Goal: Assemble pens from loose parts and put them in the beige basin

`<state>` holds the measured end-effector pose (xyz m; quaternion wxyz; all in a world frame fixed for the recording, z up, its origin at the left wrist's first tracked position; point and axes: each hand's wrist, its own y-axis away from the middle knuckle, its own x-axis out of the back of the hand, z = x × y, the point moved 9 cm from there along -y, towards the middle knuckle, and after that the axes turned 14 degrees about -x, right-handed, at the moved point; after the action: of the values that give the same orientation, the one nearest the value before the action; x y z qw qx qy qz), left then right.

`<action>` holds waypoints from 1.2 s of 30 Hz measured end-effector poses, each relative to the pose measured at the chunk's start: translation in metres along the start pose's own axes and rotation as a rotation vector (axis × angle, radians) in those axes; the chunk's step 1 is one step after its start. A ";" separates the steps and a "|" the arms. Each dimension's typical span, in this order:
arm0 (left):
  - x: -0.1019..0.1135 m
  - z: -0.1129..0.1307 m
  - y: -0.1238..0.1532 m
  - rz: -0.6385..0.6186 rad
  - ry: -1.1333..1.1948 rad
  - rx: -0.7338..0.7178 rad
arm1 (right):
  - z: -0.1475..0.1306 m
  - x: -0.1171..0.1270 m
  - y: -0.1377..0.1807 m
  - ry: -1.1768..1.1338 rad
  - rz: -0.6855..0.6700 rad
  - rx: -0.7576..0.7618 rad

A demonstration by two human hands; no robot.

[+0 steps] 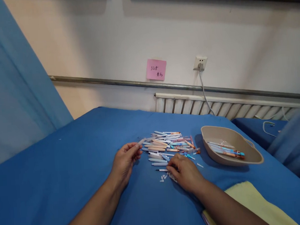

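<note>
My left hand (126, 161) is pinched around a greyish pen barrel (142, 140), held at the left edge of a pile of pen parts. My right hand (184, 172) is low over the cloth, its fingers closed at the right end of a thin white pen refill (161, 170) with a dark tip. Small white cone-shaped pen tips (164, 177) lie beside and partly under that hand. Just beyond are pale blue pen barrels (159, 164), peach barrels (157, 146), white refills and clear, orange and blue pen parts (179, 144).
A beige plastic basket (256, 157) on the right holds several assembled-looking pens (226, 150). Yellow cloth or paper (248, 201) lies under my right forearm. Blue cloth (68, 186) covers the table. Behind it are a radiator (188, 106), a wall rail and a plugged-in socket (200, 63).
</note>
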<state>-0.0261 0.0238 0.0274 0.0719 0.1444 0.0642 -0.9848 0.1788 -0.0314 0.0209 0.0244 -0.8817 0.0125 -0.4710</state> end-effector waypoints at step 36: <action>0.004 -0.011 -0.014 -0.212 -0.331 0.040 | -0.023 -0.006 -0.017 0.361 -0.027 0.040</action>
<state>-0.0287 0.0387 0.0172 -0.0256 -0.0255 0.0470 -0.9982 0.1561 -0.0146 0.0303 0.0332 -0.7823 -0.0045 -0.6220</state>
